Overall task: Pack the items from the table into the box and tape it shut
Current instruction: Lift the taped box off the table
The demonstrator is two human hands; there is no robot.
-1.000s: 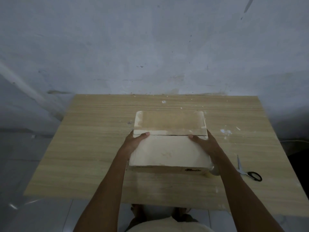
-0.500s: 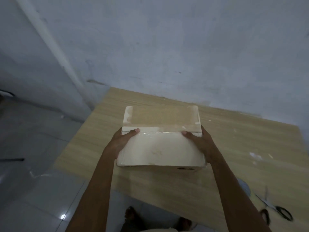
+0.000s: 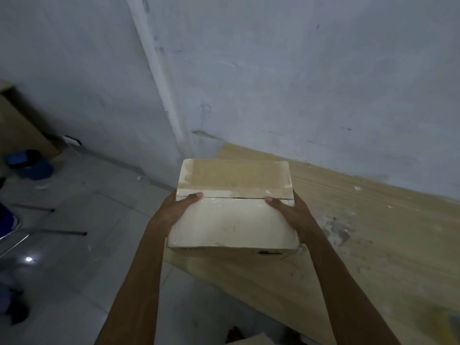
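A tiled floor (image 3: 99,257) and the left corner of the wooden table (image 3: 361,245) are seen below. Since half a second ago the closed box (image 3: 234,225) has been carried left, partly beyond that corner. It is clamped between the left hand (image 3: 171,215) and the right hand (image 3: 296,215), thumbs laid on top.

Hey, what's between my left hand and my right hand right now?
The box: in the head view, the left hand and right hand grip its opposite sides, thumbs on top.

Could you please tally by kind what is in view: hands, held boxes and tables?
Hands: 2 (left hand, right hand)
Beige taped cardboard box, held: 1
Light wooden table: 1
Total: 4
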